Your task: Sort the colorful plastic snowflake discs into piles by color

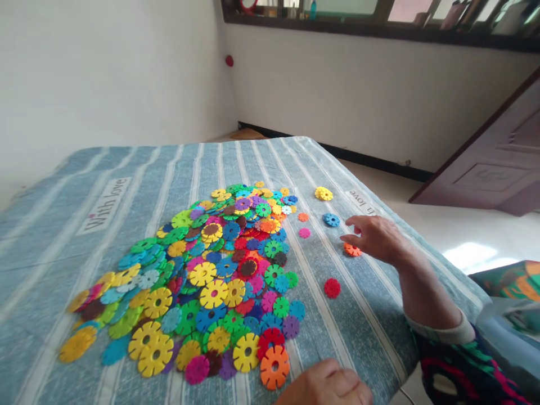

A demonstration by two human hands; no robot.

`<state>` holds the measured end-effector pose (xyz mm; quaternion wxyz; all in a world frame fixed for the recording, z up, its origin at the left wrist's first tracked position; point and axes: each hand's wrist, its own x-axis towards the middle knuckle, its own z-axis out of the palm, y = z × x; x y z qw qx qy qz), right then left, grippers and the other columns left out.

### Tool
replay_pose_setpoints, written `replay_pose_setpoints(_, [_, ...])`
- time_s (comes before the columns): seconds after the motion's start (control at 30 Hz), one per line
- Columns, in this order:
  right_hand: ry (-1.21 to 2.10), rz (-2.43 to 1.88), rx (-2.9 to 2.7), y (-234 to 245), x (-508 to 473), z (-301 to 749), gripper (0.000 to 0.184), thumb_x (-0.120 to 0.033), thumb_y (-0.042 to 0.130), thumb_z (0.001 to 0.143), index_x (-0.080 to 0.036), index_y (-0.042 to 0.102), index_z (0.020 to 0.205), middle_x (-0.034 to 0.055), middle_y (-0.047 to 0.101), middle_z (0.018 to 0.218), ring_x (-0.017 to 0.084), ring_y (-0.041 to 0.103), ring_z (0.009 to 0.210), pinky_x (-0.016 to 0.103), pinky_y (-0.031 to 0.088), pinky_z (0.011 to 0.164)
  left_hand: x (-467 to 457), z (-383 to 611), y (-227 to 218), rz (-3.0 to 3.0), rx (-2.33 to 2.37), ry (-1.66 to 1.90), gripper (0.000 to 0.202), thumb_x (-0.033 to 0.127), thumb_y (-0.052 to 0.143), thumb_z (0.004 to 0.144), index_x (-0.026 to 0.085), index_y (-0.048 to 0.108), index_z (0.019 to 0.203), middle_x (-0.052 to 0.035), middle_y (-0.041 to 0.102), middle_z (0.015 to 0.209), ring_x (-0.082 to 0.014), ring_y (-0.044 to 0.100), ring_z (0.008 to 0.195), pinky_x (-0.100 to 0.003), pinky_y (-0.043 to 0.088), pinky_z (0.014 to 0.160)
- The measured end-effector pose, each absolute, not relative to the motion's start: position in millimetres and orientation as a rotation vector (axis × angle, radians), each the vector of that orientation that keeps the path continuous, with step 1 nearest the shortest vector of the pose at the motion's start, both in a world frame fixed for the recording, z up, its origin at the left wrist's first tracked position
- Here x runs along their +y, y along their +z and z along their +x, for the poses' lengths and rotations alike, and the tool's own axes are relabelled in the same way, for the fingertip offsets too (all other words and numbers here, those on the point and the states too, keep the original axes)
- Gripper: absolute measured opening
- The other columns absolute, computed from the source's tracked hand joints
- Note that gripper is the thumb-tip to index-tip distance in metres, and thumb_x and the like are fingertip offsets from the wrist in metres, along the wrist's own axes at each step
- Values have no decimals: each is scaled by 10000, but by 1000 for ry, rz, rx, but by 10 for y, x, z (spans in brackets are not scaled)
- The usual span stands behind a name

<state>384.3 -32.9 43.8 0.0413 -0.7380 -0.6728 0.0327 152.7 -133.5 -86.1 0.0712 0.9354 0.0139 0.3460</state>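
Observation:
My right hand is over the right side of the table, thumb and index finger apart with nothing seen between them. Just under its fingertips lies an orange notched disc, partly covered by the hand. A blue notched disc stack sits a little to the left of those fingers. At the bottom edge my left hand rests with curled fingers, cut off by the frame; whatever it may hold is hidden. Nearest to it are an orange flower-shaped disc and a red disc of the large pile.
Yellow discs, a red disc, a pink disc and a small orange disc lie apart from the pile. A striped blue cloth covers the table. Behind are white walls; a door stands right.

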Motion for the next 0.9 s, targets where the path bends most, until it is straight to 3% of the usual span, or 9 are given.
replay_pose_setpoints(0.2, [390, -1888, -2222, 380, -559, 3618, 117, -290, 602, 836, -205, 670, 879, -8, 638, 727, 114, 562, 653, 257, 366, 614, -1345, 1541, -742, 2773, 93, 1125, 258, 222, 501, 950, 145, 535, 706, 45, 506, 579, -69, 466, 525, -213, 382, 511])
replay_pose_setpoints(0.37, [475, -1886, -2333, 272, -799, 3460, 201, -344, 652, 800, -224, 665, 960, -4, 629, 779, 123, 547, 683, 264, 360, 640, -1343, 1571, -724, 2734, 88, 1233, 298, 171, 467, 938, 142, 510, 645, 38, 469, 580, -78, 444, 528, -239, 343, 480])
replay_pose_setpoints(0.53, [413, -1893, -2430, 247, -912, 3339, 64, -245, 590, 824, -200, 635, 829, 19, 590, 811, 137, 528, 728, 277, 339, 665, -1316, 1510, -575, 2824, -34, 1111, 267, 148, 503, 913, 151, 509, 646, 23, 494, 646, -106, 468, 581, -260, 328, 480])
replay_pose_setpoints(0.77, [459, -1889, -2418, 234, -929, 3325, 109, -184, 550, 842, -181, 573, 735, 5, 548, 789, 114, 482, 698, 267, 323, 666, -1292, 1459, -501, 2864, -73, 978, 196, 152, 548, 889, 148, 542, 693, 14, 500, 674, -119, 481, 614, -264, 357, 505])
replay_pose_setpoints(0.9, [451, -1895, -2381, 220, -959, 3364, 49, -184, 549, 836, -191, 590, 808, 3, 550, 796, 123, 495, 720, 268, 332, 673, -1313, 1459, -526, 2868, -70, 966, 202, 163, 572, 875, 150, 528, 678, 11, 499, 676, -122, 486, 622, -266, 352, 501])
